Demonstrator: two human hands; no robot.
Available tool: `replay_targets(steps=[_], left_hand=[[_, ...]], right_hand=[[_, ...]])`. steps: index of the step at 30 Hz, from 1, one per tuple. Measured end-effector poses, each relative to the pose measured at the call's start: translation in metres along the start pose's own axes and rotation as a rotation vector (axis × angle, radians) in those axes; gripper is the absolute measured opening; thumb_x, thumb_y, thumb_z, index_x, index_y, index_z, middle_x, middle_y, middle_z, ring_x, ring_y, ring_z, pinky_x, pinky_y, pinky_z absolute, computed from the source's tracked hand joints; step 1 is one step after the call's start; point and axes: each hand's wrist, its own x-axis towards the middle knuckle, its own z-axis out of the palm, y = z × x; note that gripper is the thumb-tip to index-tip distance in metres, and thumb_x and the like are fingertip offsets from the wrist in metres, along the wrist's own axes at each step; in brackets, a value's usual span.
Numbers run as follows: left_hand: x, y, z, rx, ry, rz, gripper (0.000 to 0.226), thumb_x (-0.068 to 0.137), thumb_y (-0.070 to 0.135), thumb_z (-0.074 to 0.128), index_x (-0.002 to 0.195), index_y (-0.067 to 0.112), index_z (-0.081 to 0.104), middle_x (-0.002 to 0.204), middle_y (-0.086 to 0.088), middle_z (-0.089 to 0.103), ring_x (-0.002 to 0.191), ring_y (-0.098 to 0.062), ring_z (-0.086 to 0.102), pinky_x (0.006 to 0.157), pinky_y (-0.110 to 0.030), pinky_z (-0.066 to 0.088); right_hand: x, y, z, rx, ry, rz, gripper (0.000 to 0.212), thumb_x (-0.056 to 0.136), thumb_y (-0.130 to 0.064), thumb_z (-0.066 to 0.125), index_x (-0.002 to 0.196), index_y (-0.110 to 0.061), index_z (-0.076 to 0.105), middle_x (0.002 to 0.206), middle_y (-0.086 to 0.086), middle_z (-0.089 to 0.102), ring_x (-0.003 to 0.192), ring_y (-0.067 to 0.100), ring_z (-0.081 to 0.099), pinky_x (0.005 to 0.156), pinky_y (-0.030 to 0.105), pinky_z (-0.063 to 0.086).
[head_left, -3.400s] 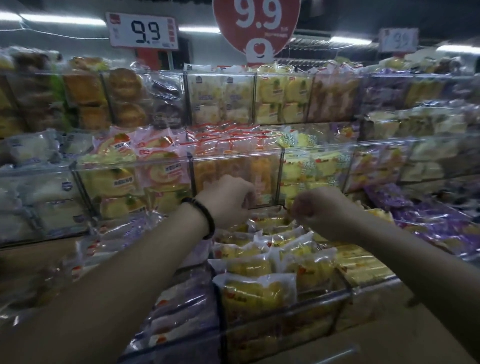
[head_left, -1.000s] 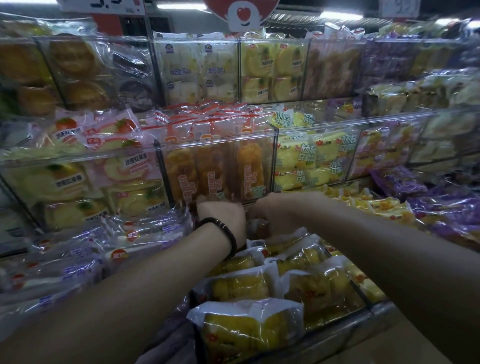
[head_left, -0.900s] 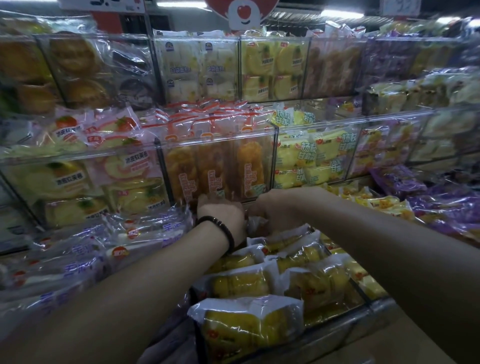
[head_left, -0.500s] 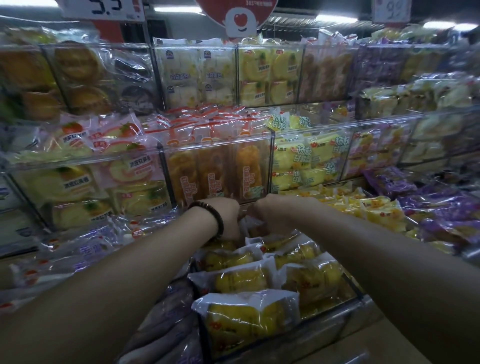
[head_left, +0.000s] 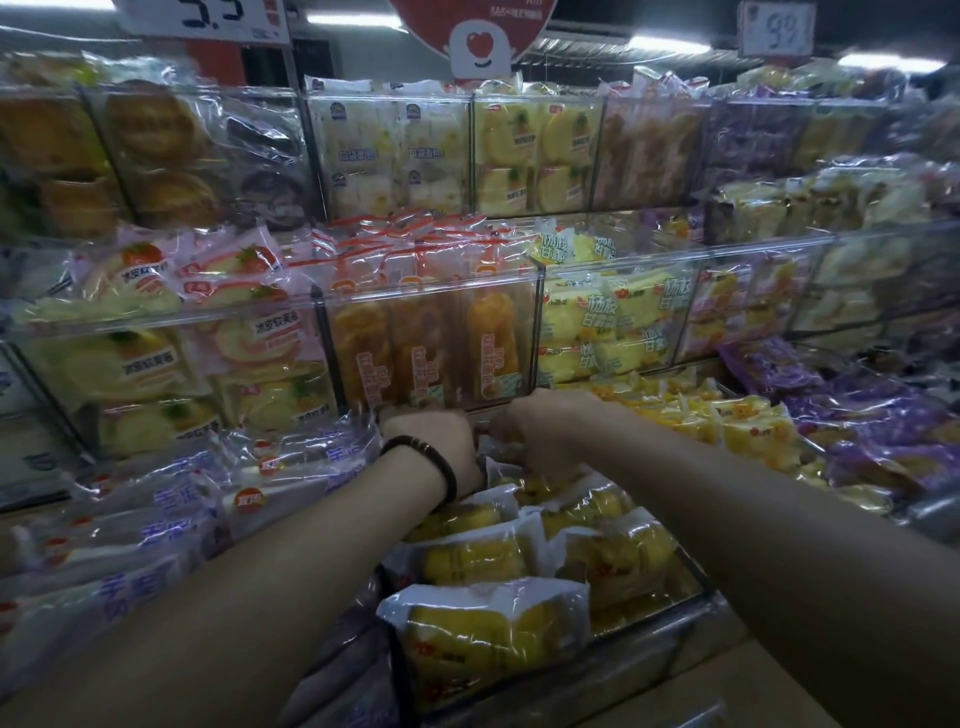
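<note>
The packet (head_left: 492, 461) lies between my left hand (head_left: 434, 449) and right hand (head_left: 543, 434); my fingers are hidden, so I cannot tell grip or axis.

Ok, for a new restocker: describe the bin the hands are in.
Find the red round sign. Straight below, on the lowest front tier, sits a clear bin. Its white-ended packets show yellow cake; packets to its left are blue-lettered.
</note>
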Motion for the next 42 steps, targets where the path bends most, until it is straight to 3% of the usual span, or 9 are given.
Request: replay_targets(steps=[5,10,16,22,27,32,35,37,42], left_hand=[[-0.002,-0.002,-0.004,-0.087,-0.033,-0.039,0.055,0.095,0.053,0.058,0.136,0.017,0.052,0.128,-0.009,0.060,0.112,-0.030,0.062,0.093,-0.044,0.055],[-0.003,-0.004,-0.008,-0.115,-0.066,-0.037,0.049,0.093,0.047,0.064,0.131,0.017,0.056,0.113,-0.007,0.059,0.100,-0.029,0.062,0.087,-0.042,0.058],[-0.002,0.002,-0.001,-0.072,0.013,0.015,0.040,0.100,0.041,0.053,0.129,0.016,0.061,0.118,-0.012,0.063,0.103,-0.033,0.065,0.085,-0.044,0.058],[-0.002,-0.011,-0.014,-0.073,-0.101,0.189,0.041,0.101,0.048,0.047,0.121,0.017,0.066,0.113,-0.009,0.068,0.089,-0.025,0.058,0.082,-0.035,0.055],[-0.006,-0.012,-0.025,-0.098,-0.192,0.225,0.036,0.095,0.050,0.062,0.107,0.016,0.064,0.088,-0.002,0.061,0.082,-0.021,0.058,0.070,-0.032,0.050],[-0.016,-0.011,-0.035,0.046,-0.236,0.244,0.039,0.096,0.029,0.068,0.130,0.013,0.057,0.114,-0.008,0.060,0.098,-0.024,0.060,0.077,-0.030,0.050],[-0.020,-0.005,-0.039,0.113,-0.253,0.244,0.044,0.101,0.022,0.063,0.142,0.011,0.052,0.132,-0.011,0.059,0.110,-0.026,0.061,0.083,-0.032,0.051],[-0.022,-0.002,-0.041,0.137,-0.257,0.259,0.043,0.103,0.023,0.057,0.144,0.010,0.051,0.135,-0.013,0.059,0.114,-0.028,0.061,0.087,-0.035,0.052],[-0.022,0.001,-0.041,0.187,-0.278,0.291,0.049,0.103,0.014,0.057,0.150,0.006,0.045,0.146,-0.015,0.054,0.129,-0.030,0.056,0.100,-0.038,0.050]], right_hand=[[0.001,0.003,-0.004,-0.051,-0.046,-0.018,0.035,0.095,-0.016,0.067,0.126,-0.033,0.064,0.110,-0.002,0.067,0.095,0.025,0.065,0.079,0.040,0.061],[-0.001,0.005,-0.009,-0.043,-0.091,-0.102,0.034,0.096,-0.020,0.068,0.128,-0.031,0.066,0.113,-0.004,0.068,0.097,0.022,0.066,0.088,0.044,0.060],[-0.011,0.004,-0.018,-0.065,-0.114,-0.135,0.011,0.097,-0.022,0.066,0.107,-0.028,0.065,0.101,-0.005,0.063,0.093,0.022,0.063,0.080,0.038,0.058],[-0.007,-0.008,-0.002,-0.097,0.091,0.020,0.037,0.097,-0.015,0.066,0.130,-0.031,0.062,0.090,-0.008,0.055,0.085,0.019,0.057,0.062,0.032,0.045],[-0.002,-0.008,0.009,0.020,0.112,0.059,0.030,0.096,-0.020,0.069,0.126,-0.021,0.064,0.098,0.001,0.062,0.085,0.022,0.063,0.074,0.038,0.057],[-0.013,0.008,-0.003,-0.033,0.096,0.086,0.012,0.092,-0.009,0.068,0.103,-0.015,0.067,0.096,0.006,0.061,0.082,0.024,0.061,0.072,0.036,0.056],[-0.014,0.008,-0.011,-0.084,0.066,0.090,0.017,0.097,-0.007,0.064,0.112,-0.009,0.070,0.093,0.006,0.060,0.088,0.026,0.064,0.082,0.039,0.060],[-0.014,0.002,-0.013,-0.135,0.033,0.066,0.018,0.097,-0.008,0.065,0.115,-0.010,0.070,0.087,0.003,0.056,0.088,0.026,0.062,0.079,0.041,0.057],[-0.015,0.002,-0.018,-0.279,-0.097,-0.004,0.032,0.094,-0.011,0.070,0.124,-0.021,0.067,0.107,0.001,0.065,0.096,0.025,0.065,0.083,0.041,0.059]])
